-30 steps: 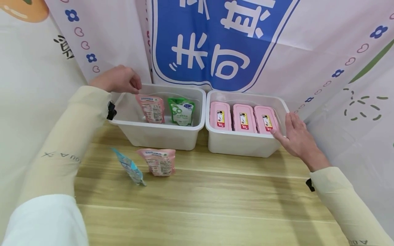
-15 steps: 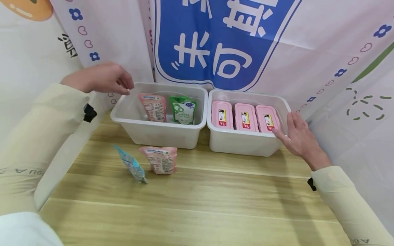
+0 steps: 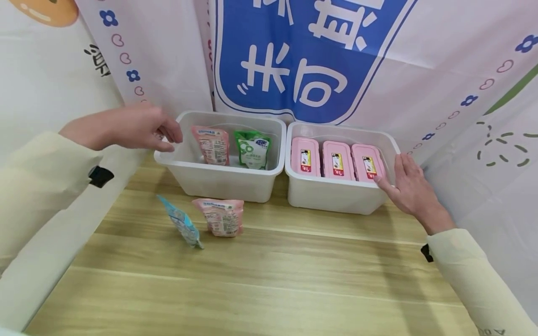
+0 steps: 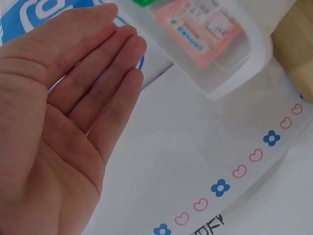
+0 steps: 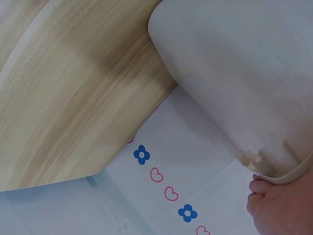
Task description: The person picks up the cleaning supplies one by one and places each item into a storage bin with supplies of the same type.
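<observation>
My left hand [image 3: 136,128] hovers by the left end of the left white bin [image 3: 218,184], fingers gently bent and holding nothing; its bare palm [image 4: 58,142] faces the left wrist camera. Inside that bin stand a pink pouch [image 3: 213,147] and a green-and-white pouch [image 3: 254,150]. My right hand [image 3: 412,191] rests on the front right corner of the right white bin [image 3: 332,196], thumb at the front rim and fingers along the right side. Three pink lidded boxes [image 3: 337,161] sit in it side by side.
In front of the left bin, another pink pouch [image 3: 222,218] and a blue pouch [image 3: 183,225] stand on the wooden table [image 3: 269,275]. Printed cloth [image 3: 386,84] hangs close behind the bins and along both sides.
My left hand has drawn away leftward from above the left bin, then come slightly lower, its fingers spreading a little. The right hand stays at the right bin's corner.
</observation>
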A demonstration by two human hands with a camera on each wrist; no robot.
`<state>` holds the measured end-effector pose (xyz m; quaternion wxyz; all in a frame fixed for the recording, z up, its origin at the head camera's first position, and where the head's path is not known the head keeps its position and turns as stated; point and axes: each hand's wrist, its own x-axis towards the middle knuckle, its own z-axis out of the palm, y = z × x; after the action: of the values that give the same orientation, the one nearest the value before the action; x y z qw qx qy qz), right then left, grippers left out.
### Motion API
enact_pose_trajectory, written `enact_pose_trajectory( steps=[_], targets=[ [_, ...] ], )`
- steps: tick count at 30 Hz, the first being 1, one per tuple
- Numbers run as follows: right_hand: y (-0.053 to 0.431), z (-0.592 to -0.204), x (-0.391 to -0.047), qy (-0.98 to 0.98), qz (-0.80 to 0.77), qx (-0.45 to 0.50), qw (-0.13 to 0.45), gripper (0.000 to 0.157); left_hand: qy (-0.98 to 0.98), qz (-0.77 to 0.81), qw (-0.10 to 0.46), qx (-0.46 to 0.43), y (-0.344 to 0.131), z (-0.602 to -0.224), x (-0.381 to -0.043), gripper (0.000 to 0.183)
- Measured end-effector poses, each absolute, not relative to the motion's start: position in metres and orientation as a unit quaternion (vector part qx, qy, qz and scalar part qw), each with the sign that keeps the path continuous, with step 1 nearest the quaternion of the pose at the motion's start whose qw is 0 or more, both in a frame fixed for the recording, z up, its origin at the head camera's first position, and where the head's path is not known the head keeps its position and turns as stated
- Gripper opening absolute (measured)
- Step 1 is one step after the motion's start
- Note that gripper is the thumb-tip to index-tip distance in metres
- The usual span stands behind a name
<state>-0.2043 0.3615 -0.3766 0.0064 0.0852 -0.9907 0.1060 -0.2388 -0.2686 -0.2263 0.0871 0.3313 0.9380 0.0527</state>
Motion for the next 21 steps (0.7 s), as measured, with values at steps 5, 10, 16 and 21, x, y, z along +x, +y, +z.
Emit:
enact_pose_trajectory(
  steps=[5, 10, 16, 21],
  targets=[
    [0.362, -0.377, -0.204, -0.991, 0.106, 0.082, 0.005, 0.101, 0.939, 0.053, 0.107, 0.324, -0.266, -0.234, -0.224, 0.017],
    [0.362, -0.378, -0.203, -0.991, 0.107, 0.082, 0.012, 0.101, 0.932, 0.062, 0.119, 0.338, -0.265, -0.242, -0.212, 0.019],
    [0.363, -0.378, -0.204, -0.99, 0.111, 0.081, 0.011, 0.101, 0.922, 0.076, 0.142, 0.353, -0.267, -0.254, -0.196, 0.02],
    [0.362, -0.378, -0.204, -0.991, 0.109, 0.078, 0.009, 0.101, 0.915, 0.093, 0.157, 0.361, -0.272, -0.267, -0.186, 0.021]
  ],
)
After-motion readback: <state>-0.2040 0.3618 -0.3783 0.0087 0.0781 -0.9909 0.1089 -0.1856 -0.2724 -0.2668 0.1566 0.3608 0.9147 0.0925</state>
